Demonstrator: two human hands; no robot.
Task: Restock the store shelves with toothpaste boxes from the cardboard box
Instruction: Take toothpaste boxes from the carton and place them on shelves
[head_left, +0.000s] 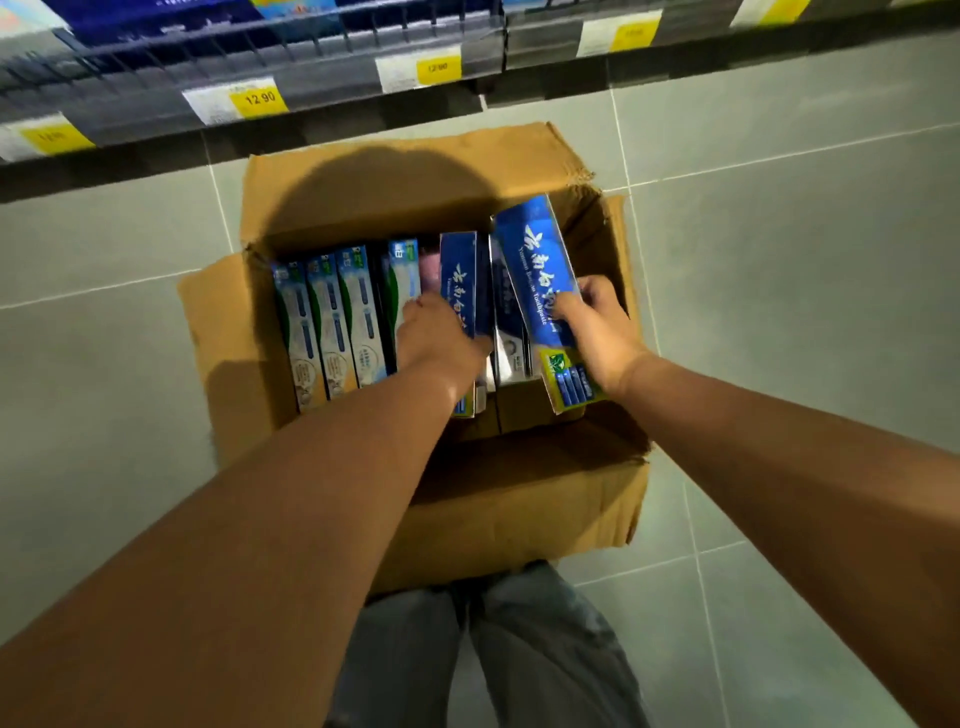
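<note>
An open cardboard box (363, 192) sits on the floor below me, with toothpaste boxes standing on edge inside. My right hand (597, 327) grips a blue toothpaste box (535, 260) that is tilted and lifted above the others at the right side. My left hand (436, 338) is closed around a second blue toothpaste box (460, 270) in the middle of the row. Several white-and-blue toothpaste boxes (332, 322) stand to the left of my left hand. The lower ends of the held boxes are hidden by my hands.
A store shelf edge (322, 98) with yellow price labels (258, 98) runs across the top, with blue packs behind a wire rail. Grey floor tiles (779, 260) surround the carton. My jeans-clad legs (493, 649) stand just behind the carton's near flap.
</note>
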